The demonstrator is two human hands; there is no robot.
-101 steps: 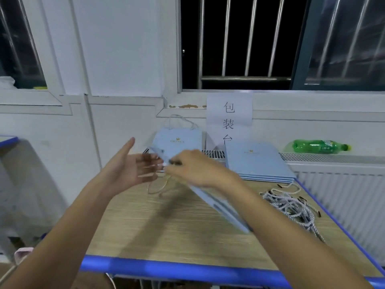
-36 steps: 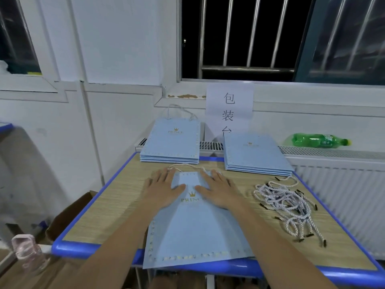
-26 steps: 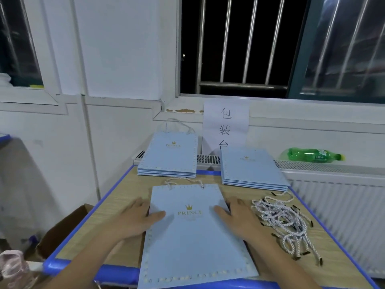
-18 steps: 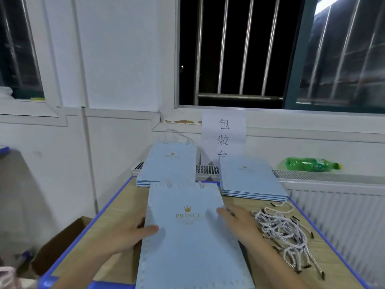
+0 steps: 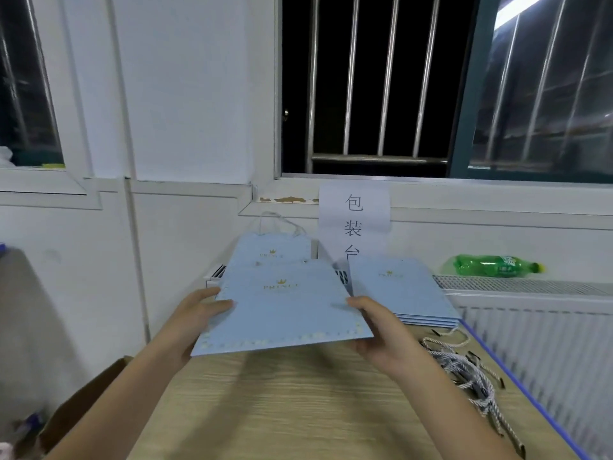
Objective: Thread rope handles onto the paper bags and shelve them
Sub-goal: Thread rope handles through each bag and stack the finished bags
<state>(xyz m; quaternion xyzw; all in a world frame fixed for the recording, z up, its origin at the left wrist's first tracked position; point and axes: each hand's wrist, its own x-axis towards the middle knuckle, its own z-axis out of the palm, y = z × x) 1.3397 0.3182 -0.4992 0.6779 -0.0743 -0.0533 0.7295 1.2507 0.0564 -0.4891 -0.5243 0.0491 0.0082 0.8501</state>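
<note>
- Table [image 5: 315, 410]: wood-grain top with a blue edge, set against a white wall below a barred window.
- Radiator [image 5: 537, 333]: white, ribbed, along the table's right side, with a grille on top.
- Held paper bag [image 5: 285, 310]: light blue, flat, gold crown logo facing up, raised clear of the table top and tilted with its far edge higher. It sits in front of and partly covers the left stack.
- Right stack [image 5: 398, 290]: flat light-blue bags at the table's far right, no handles visible.
- Left stack [image 5: 275, 250]: flat light-blue bags at the far edge; a white rope handle loop rises from the top bag.
- Paper sign [image 5: 354, 220]: white sheet with printed characters, fixed to the wall between the two stacks.
- Rope handles [image 5: 464, 366]: loose pile of white twisted cords with dark tips, on the table's right side, near the right forearm.
- Left hand [image 5: 195, 317]: grips the bag's left edge, thumb on top, fingers under.
- Right hand [image 5: 378, 327]: grips the bag's right edge, thumb on top, fingers under.
- Green bottle [image 5: 494, 265]: lying on its side on the radiator grille.
</note>
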